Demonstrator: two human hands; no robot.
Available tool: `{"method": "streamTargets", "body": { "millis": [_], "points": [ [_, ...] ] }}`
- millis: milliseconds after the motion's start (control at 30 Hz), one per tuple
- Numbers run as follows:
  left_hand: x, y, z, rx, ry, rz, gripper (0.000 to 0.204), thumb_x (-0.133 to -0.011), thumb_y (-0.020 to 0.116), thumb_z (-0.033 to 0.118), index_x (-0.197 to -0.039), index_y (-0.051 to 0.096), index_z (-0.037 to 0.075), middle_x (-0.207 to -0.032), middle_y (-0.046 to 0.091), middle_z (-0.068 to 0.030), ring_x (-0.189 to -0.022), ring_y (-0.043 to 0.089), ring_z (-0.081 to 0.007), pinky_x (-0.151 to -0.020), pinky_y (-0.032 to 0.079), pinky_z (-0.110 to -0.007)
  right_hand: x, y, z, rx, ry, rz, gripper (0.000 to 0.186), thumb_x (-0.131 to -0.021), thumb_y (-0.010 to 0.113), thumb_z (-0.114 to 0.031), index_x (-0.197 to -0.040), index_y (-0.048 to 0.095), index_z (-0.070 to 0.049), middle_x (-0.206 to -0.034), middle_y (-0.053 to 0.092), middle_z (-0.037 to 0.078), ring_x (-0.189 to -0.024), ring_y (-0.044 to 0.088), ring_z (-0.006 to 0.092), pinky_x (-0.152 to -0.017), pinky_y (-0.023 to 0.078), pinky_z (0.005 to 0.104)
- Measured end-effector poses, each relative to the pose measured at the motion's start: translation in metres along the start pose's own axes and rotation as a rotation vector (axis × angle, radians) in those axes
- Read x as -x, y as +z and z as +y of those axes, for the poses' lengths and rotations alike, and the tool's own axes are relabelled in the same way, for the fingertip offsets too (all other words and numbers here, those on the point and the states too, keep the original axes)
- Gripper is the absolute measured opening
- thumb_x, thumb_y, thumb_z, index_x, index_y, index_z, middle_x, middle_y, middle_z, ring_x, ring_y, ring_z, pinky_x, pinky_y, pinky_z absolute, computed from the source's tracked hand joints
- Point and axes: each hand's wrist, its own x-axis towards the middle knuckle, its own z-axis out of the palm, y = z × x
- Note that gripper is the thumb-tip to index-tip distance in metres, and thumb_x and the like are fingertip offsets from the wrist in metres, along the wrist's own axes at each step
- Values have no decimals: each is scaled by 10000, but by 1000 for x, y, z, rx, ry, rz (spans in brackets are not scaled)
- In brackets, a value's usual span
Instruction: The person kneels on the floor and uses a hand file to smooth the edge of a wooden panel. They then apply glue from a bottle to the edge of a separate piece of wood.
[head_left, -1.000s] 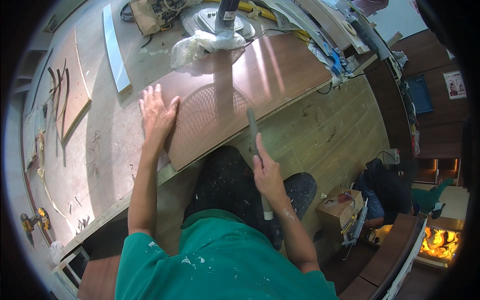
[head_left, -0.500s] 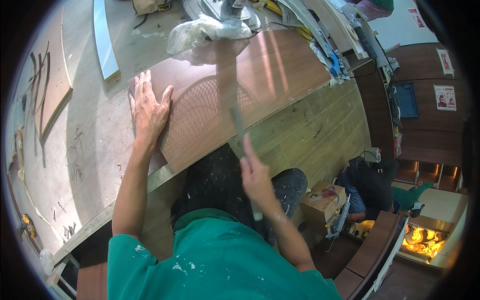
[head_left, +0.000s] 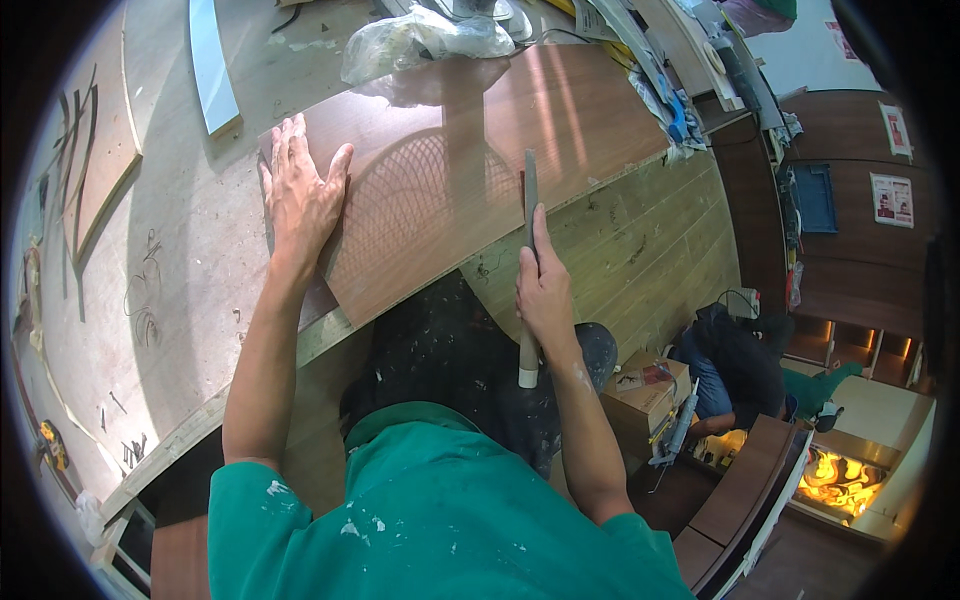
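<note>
Head cam view: half a second ago the file [head_left: 531, 190] was a blur slanting over the brown board [head_left: 462, 175]; now it's further right, sharp, crossing the edge nearest me, so I'd say it's at a different bit of that edge, though I can't tell if it's actually biting. Board's lying along the desk's [head_left: 185, 310] near edge. Right hand [head_left: 545, 300] has its fingers wrapped round the file; left hand [head_left: 303, 205] hasn't budged, fingers spread flat on the board's left end, gripping nothing. Count: two hands, one file, one brown board, one pale blue strip [head_left: 212, 75] toward the far edge, one clear plastic bag [head_left: 425, 45] past the board.
</note>
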Motion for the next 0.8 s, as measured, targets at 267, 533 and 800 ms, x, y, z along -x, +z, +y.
{"method": "streamTargets", "body": {
  "millis": [267,533,800],
  "points": [
    [-2,-2,3,40,-5,-8,845,-1032,579,529,-1626,307,-7,-1675,335,-246,-1590,255,-389,-1289,182,-592,28,35,-13,16,-318,28,645,-1021,528,-13,-1638,352,-83,-1309,631,348,-1125,711,429,-847,554,392],
    [-5,-1,5,87,-57,-47,885,-1045,501,613,-1634,287,-13,-1682,319,-247,-1604,221,-373,-1300,149,-585,62,49,-47,-147,11,-267,724,-1008,561,-30,-1668,278,-115,-1458,518,325,-1219,551,480,-930,553,448],
    [-5,-6,6,153,-93,-44,1039,-1015,287,797,-1636,261,-36,-1692,292,-255,-1614,184,-369,-1310,99,-572,29,35,-41,-141,73,-111,607,-1041,517,-42,-1625,355,-45,-1432,556,318,-1048,739,384,-867,551,382]
  ]
}}
